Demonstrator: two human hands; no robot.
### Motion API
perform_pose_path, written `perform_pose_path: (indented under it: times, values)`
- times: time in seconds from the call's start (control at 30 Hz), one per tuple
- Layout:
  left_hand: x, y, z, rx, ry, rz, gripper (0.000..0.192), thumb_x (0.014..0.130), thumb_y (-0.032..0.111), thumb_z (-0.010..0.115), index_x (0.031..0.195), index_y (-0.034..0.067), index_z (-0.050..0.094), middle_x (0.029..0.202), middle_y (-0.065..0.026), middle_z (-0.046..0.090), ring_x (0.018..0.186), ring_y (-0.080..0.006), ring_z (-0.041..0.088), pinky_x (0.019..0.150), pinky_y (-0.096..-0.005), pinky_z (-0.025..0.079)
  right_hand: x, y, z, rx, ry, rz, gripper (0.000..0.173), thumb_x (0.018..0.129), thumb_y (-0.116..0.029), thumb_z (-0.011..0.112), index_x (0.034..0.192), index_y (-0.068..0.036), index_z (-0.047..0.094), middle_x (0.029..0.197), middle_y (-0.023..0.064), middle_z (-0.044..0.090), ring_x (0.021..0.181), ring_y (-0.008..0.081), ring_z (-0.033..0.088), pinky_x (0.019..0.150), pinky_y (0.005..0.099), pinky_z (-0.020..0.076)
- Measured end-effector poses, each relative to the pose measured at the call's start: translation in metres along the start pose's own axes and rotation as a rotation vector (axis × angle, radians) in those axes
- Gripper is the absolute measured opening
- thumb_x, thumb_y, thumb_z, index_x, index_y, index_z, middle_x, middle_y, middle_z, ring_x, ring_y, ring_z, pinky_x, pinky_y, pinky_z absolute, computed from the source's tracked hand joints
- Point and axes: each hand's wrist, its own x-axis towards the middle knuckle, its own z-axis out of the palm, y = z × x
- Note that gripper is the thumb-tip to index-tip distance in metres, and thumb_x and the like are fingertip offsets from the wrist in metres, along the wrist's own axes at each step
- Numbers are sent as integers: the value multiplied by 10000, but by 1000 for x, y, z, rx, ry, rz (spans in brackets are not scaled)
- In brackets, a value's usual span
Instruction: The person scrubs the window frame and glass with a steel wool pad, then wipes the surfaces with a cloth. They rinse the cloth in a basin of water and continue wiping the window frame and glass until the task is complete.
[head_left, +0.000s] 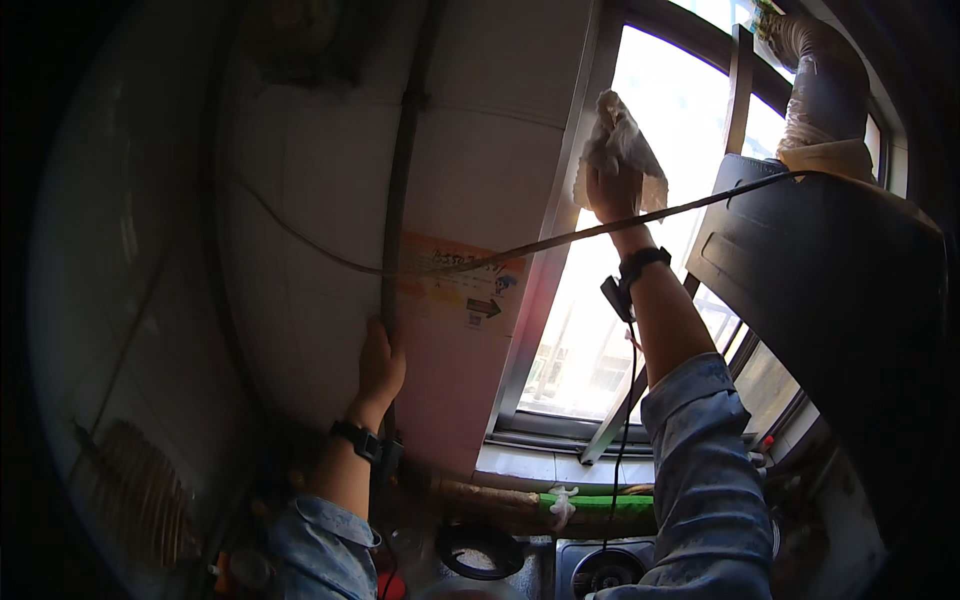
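Observation:
My right hand (613, 193) is raised against the bright window (577, 330), holding a crumpled, pale, translucent cloth or sheet (622, 146). The cloth hangs over the fingers, close to the left side of the window frame (551, 247). My left hand (381, 364) grips a dark vertical pipe (401, 172) on the tiled wall (487, 90), lower than the right hand. Most of its fingers are hidden. Both wrists wear black bands, and a thin cable hangs from the right one. A dark cable (570, 235) sags across the view, passing in front of the right wrist.
A dark range hood (832, 277) with a wrapped duct (825, 90) juts in at right. Below are a gas burner (607, 574), a black ring (480, 551) and a horizontal pipe with green wrapping (600, 510). A printed sticker (457, 285) bears writing. A ribbed object (139, 495) is at lower left.

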Motion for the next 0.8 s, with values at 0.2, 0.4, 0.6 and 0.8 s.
perform_pose_path:
  times: [0.2, 0.4, 0.6, 0.8]
  values:
    - [-2, 3, -3, 15, 51, 105, 279, 1034, 193, 446, 1181, -44, 444, 1003, -280, 588, 909, -435, 612, 785, -474, 488, 86, -12, 33, -345, -537, 329, 451, 991, -337, 431, 1328, -71, 569, 1241, 207, 643, 1146, 354, 624, 992, 434, 466]
    - [1, 1, -5, -35, 23, 110, 234, 1017, 185, 478, 1145, -9, 448, 940, -262, 609, 852, -433, 619, 726, -465, 489, 92, -46, 7, -246, -408, 382, 518, 979, -392, 396, 1366, -84, 552, 1252, 264, 622, 1160, 380, 617, 1101, 478, 359]
    - [3, -6, 1, 1, 76, 165, 279, 1010, 205, 494, 1176, -13, 445, 924, -270, 620, 853, -478, 610, 716, -498, 486, 2, -81, 1, 118, -451, 588, 645, 885, -349, 633, 1395, 3, 452, 1217, 307, 611, 1135, 413, 610, 948, 476, 504]
    - [2, -7, -1, 22, 32, 60, 374, 1024, 261, 479, 1239, -41, 426, 1048, -302, 619, 956, -498, 601, 789, -515, 480, -163, -134, -4, 154, -383, 447, 647, 799, -227, 709, 1381, -79, 468, 1268, 227, 588, 1142, 418, 578, 963, 475, 486]
